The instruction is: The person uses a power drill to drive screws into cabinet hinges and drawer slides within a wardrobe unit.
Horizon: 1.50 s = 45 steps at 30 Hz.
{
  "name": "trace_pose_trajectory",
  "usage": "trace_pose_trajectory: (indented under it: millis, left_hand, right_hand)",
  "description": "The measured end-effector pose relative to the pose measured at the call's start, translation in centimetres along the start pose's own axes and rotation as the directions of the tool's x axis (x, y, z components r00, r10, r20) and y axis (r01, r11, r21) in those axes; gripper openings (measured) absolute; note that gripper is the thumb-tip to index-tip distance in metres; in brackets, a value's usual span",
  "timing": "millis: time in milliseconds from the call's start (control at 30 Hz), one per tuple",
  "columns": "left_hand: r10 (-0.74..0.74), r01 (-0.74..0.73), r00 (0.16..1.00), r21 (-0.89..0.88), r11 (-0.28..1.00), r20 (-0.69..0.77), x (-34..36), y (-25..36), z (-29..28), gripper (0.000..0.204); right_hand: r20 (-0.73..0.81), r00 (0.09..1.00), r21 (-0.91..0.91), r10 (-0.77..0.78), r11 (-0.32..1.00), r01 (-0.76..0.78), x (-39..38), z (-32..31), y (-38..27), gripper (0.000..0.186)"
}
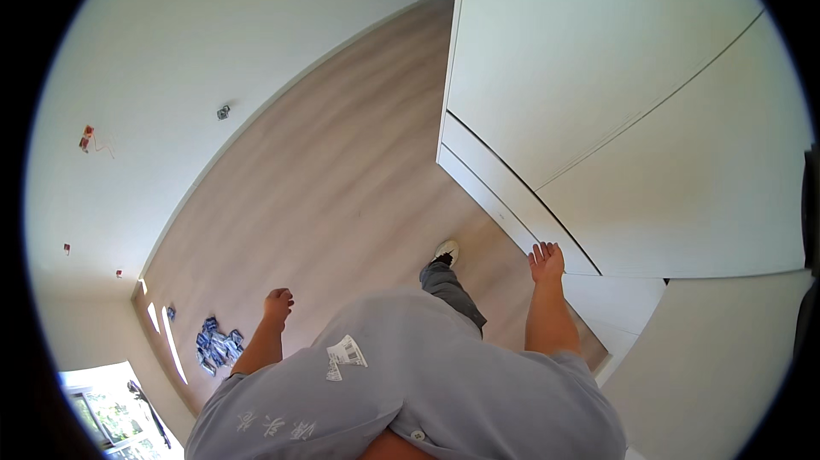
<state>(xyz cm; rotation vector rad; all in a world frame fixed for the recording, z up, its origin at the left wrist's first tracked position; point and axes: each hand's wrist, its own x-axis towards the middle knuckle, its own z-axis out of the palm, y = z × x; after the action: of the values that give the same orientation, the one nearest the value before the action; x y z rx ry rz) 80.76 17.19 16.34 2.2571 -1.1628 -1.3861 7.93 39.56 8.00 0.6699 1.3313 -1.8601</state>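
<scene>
My right hand (547, 263) is open, its fingers stretched out and parted, in front of the low drawer front of a white cabinet (623, 101). Whether the fingertips touch that panel I cannot tell. Out to the left over the floor hangs my left hand (278, 303), with loosely bent fingers and nothing visible in them.
Wood-look floor (333, 161) runs between the cabinet and a pale wall (256, 24) with wired boxes. A blue and white crumpled heap (218, 345) lies at the lower left, near a bright window (120, 413). My shoe (447, 250) is on the floor ahead.
</scene>
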Motion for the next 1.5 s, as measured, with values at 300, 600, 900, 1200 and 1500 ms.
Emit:
trace_pose_trajectory:
  millis: [300,600,900,1200,1500]
  left_hand:
    - [0.225,-0.871,0.489,0.487,0.069,0.843,0.2,4.3,1.5,0.031]
    - [0.081,-0.298,0.942,0.698,0.652,0.327,5.1,21.2,3.8,0.033]
    - [0.217,-0.763,0.607,0.484,0.429,0.764,7.9,34.9,14.5,0.034]
    - [0.226,-0.988,-0.128,-0.105,-0.110,0.966,-4.3,45.3,30.7,0.035]
    - [0.134,-0.583,-0.496,-0.215,-0.783,0.858,-31.0,54.3,44.6,0.051]
  right_hand:
    - [-0.336,0.907,0.719,0.255,0.692,0.072,15.0,10.7,-3.1,0.078]
    - [-0.304,0.933,0.747,0.195,0.656,0.106,17.9,9.7,-0.1,0.075]
    - [-0.446,0.887,0.528,0.118,0.835,0.154,5.2,-1.6,14.6,0.053]
    - [-0.479,0.877,0.520,-0.018,0.799,0.300,-11.3,-12.2,16.2,0.083]
    - [-0.586,0.809,0.536,-0.039,0.730,0.424,-14.9,-18.2,14.7,0.073]
